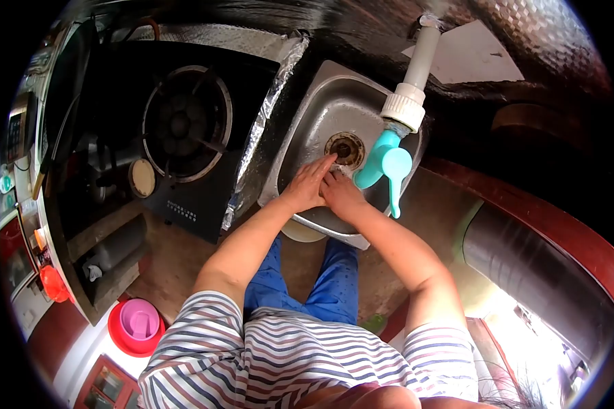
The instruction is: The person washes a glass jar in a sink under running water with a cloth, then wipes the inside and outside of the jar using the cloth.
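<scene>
Both hands are over a metal sink, close together and touching, below the round drain. My left hand [308,184] has its fingers stretched out toward the drain [344,150], and nothing shows in it. My right hand [342,194] lies against it, fingers partly bent and partly hidden at the left hand; whether it holds anything is not visible. A turquoise tap [387,163] on a white pipe stands just right of the hands, its spout near the right hand. The steel sink [295,146] has a wet, shiny basin.
A black gas stove [187,126] lies to the left, with foil [260,129] along its edge. Pink and red basins [140,320] stand low at the left. A red-edged counter [525,211] runs along the right.
</scene>
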{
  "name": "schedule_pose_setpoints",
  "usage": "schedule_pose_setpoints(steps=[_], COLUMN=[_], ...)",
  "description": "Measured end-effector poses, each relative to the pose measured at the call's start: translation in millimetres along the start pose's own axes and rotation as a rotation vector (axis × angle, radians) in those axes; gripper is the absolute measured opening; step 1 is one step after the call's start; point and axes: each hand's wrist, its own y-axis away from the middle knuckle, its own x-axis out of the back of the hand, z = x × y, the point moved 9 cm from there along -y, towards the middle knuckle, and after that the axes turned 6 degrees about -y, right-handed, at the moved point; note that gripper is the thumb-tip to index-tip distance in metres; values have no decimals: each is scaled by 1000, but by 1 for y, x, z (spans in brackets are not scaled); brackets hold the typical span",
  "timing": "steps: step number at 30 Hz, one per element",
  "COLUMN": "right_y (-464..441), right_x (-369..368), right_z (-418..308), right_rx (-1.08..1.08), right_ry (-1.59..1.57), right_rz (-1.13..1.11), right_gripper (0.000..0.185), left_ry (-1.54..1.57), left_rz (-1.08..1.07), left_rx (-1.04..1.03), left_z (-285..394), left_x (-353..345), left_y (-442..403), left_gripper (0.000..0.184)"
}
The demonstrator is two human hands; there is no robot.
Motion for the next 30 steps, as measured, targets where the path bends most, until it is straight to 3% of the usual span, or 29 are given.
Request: schedule_pose_setpoints(steps=[3, 5, 7, 9, 10, 11, 12, 13, 15, 17, 19, 23, 24, 26, 27, 29, 30], right_y=[-11, -15, -17, -9, -3, 3, 9, 14, 36, 38, 39, 40, 36, 33, 33, 23, 20], right_x=[-17, -40, -25, -17, -16, -6, 5, 4, 7, 48, 38, 33, 39, 52, 50, 70, 75], right_z=[6, 8, 6, 11, 15, 30, 46, 55, 86, 59, 50, 44, 39, 28, 30, 8, -5], right_rx=[-102, -206, -278, -300, -296, -402, -503, -499, -637, -673, -592, -536, -536, -658, -655, -217, -116], right_ry=[4, 107, 13, -106, -99, -215, -326, -316, -1051, -1202, -1770, -1904, -1907, -1437, -1440, -554, -294], right_rz=[3, -217, -166, -230, -240, -109, 29, 22, 404, 431, 461, 467, 461, 287, 286, 185, 176], right_gripper=[40, 38, 36, 46, 46, 43, 41, 41, 42, 47, 62, 68, 68, 76, 76, 85, 76], left_ry=[15, 33, 31, 25, 84, 142, 369, 379, 1227, 1479, 1823, 1714, 1756, 1792, 1842, 1891, 1874], left_rz=[-61, -91, -167, -114, -90, -68, 57, 65, 49, -16, -80, 128, 168, 212, 220, 226, 203], left_rx=[33, 60, 183, 226, 378, 526, 547, 547, 1099, 1139, 851, 616, 608, 618, 669, 727, 700], left_z=[-6, -13, -22, -25, -37, -48, -80, -71, -70, -43, -22, -15, -19, -27, -30, -31, -29], left_x=[-2, -3, -9, -6, -6, -5, -27, -20, -51, -61, -63, -37, -41, -43, -43, -44, -39], left_y=[3, 8, 16, 16, 19, 23, 28, 25, 51, 45, 18, -11, -15, -13, -15, -13, -14], left_gripper=[102, 102, 100, 95, 93, 90, 84, 84, 79, 76, 71, 66, 64, 63, 60, 57, 57])
